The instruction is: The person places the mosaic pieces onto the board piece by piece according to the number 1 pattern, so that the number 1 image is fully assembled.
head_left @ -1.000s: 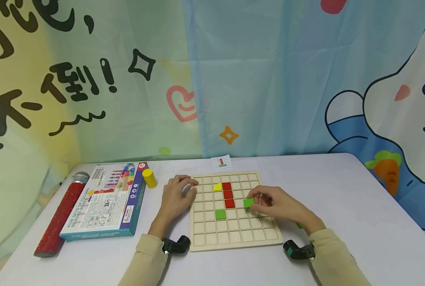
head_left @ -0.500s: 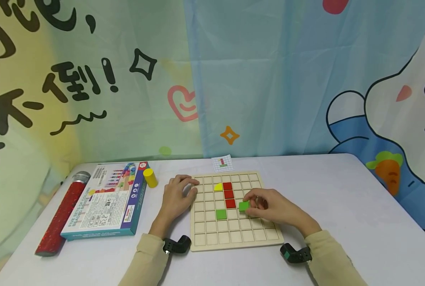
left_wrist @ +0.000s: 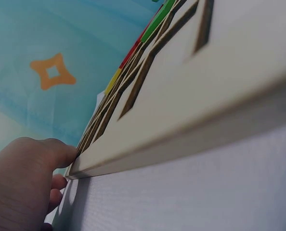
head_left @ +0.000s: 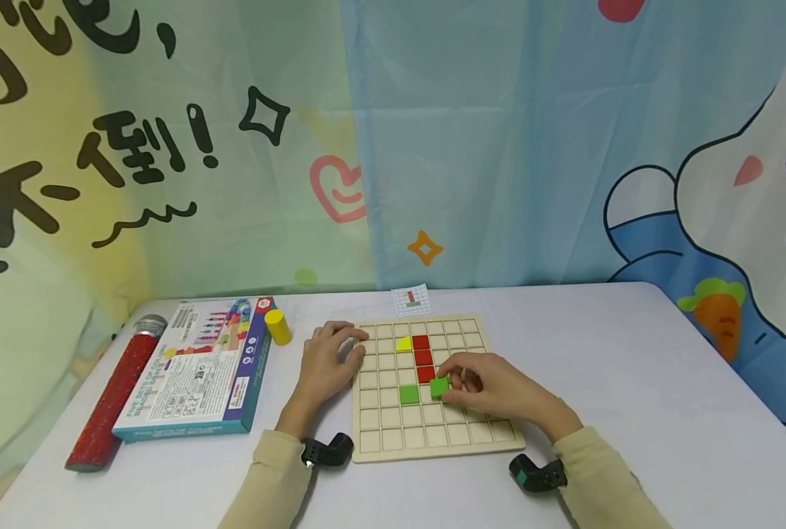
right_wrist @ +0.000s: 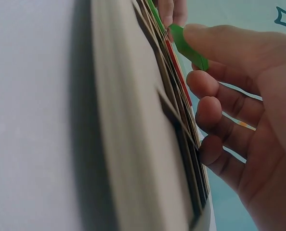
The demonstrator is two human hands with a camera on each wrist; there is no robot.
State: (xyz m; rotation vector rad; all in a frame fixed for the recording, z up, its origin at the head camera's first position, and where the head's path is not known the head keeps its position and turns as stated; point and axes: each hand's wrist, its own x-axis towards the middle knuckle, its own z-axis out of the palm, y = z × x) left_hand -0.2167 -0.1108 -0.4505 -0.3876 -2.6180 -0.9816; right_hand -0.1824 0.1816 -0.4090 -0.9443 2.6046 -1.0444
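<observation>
Between thumb and fingers my right hand (head_left: 488, 383) pinches a green square block (head_left: 438, 388), also seen in the right wrist view as a green block (right_wrist: 187, 46) under the thumb. It hovers close over the wooden grid board (head_left: 435, 438), just below the column of red blocks (head_left: 422, 358). A second green block (head_left: 409, 394) sits in a cell to its left. A yellow block (head_left: 403, 344) with a slanted corner lies beside the top red one. My left hand (head_left: 327, 365) rests at the board's upper left edge, thumb and fingertips touching the rim.
Behind the board lies a small pattern card (head_left: 411, 300). To the left are a boxed set (head_left: 188, 375), a yellow cylinder (head_left: 277, 327) and a red tube with a silver top (head_left: 112, 404). A printed curtain (head_left: 472, 147) hangs behind the white table (head_left: 631, 367).
My right hand has carried the green block left and slightly toward me, from the board's right side to below the red column. My left hand has stayed at the board's edge.
</observation>
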